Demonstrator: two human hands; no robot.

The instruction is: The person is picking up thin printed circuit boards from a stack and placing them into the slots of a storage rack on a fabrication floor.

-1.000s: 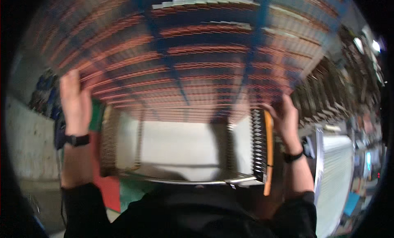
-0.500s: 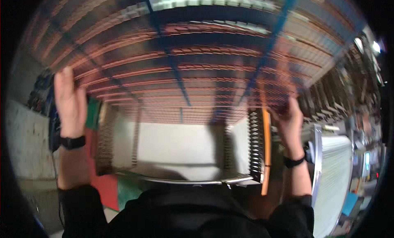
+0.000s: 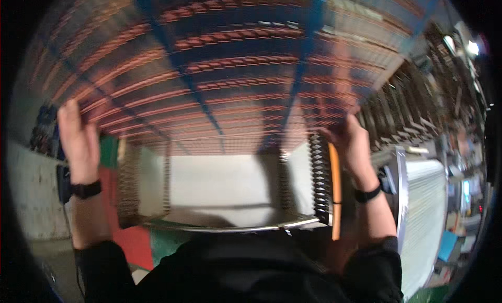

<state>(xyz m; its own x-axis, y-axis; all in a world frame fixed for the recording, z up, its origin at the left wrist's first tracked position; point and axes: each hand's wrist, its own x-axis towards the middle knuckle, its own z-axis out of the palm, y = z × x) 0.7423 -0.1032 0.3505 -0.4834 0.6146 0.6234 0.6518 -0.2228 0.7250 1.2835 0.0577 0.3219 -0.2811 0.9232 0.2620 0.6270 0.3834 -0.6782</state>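
A large, thin, glossy panel [image 3: 238, 65] with rows of copper-coloured strips and dark blue bands fills the upper view, blurred by motion. My left hand [image 3: 78, 141] supports its left edge, fingers straight and close together. At the opposite edge, my right hand [image 3: 355, 143] grips the panel with bent fingers, partly hidden and smeared. Below the panel, close to my body, stands a rack [image 3: 225, 180] with a white interior and slotted, toothed sides. The panel's near edge reaches over the rack's far part; I cannot tell whether they touch.
An orange strip [image 3: 335, 193] runs along the rack's right side. Farther right are a metal-framed rack of pale sheets [image 3: 423, 214] and a dark toothed rack [image 3: 402, 112]. Red [image 3: 130, 245] and green surfaces lie at the left, beside a pale worn panel [image 3: 36, 183].
Both hands and the panel have shifted a little to the left. My left hand is also slightly lower. The rack appears almost unmoved.
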